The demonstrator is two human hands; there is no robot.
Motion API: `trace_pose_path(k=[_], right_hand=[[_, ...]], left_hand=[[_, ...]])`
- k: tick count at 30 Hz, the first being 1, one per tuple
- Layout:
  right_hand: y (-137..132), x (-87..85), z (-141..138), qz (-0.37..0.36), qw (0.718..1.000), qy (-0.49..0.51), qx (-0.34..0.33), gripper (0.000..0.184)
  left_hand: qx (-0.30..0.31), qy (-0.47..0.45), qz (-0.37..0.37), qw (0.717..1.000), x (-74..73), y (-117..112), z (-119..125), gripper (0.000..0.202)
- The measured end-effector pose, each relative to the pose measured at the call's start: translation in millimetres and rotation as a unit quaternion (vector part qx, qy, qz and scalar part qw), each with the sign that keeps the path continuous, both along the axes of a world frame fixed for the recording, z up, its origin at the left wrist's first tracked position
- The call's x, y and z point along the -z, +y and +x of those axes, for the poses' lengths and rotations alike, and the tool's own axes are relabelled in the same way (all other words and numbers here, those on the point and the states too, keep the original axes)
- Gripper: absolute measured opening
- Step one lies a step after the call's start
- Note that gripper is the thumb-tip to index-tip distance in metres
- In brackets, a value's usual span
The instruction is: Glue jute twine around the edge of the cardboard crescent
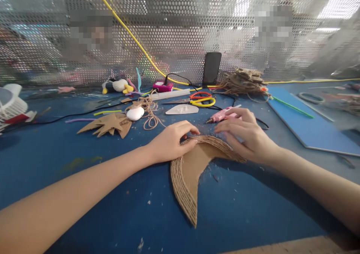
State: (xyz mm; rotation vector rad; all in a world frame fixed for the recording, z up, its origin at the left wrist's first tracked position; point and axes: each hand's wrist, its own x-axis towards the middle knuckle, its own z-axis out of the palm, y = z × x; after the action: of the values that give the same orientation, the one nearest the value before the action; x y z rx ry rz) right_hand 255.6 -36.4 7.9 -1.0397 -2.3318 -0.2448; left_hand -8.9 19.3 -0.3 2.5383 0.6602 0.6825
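The left hand (173, 142) pinches the curved cardboard (194, 166) by its rim at the top bend; the right hand (249, 137), fingers loosely spread, is above its right end, contact unclear. The cardboard lies on the table (250, 212), its long curve running from there leftward, then toward the person; the glue gun (219, 115) lies just beyond the right hand

Both forearms (92, 190) (hands (174, 141) too) are bare.

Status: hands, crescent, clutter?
Left hand at top edge of cardboard crescent; right hand over right end, contact unclear. Cord along outer curve. Pink glue gun beyond right hand.
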Motion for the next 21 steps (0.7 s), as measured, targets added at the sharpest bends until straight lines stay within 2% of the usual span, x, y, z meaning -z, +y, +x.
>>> trace_pose_path(k=[2,5,16,21], right_hand=[[-4.6,-1.6,-3.0,-0.015,0.999,-0.021,-0.044,0.026],[-7.5,-1.1,-4.3,-0.011,0.996,-0.046,-0.07,0.028],[-5.2,-1.1,-5.9,-0.013,0.993,-0.049,-0.102,0.027],[-5.4,0.9,-4.1,-0.017,0.994,-0.047,-0.097,0.027]], left_hand=[[-0.008,-0.002,0.015,1.0,0.5,-0.5,0.5,0.015],[0.003,-0.002,0.033,0.999,1.4,-0.4,0.9,0.011],[0.02,0.019,0.038,0.999,1.5,0.3,1.1,0.012],[0.019,0.025,0.034,0.999,2.6,0.9,0.6,0.013]])
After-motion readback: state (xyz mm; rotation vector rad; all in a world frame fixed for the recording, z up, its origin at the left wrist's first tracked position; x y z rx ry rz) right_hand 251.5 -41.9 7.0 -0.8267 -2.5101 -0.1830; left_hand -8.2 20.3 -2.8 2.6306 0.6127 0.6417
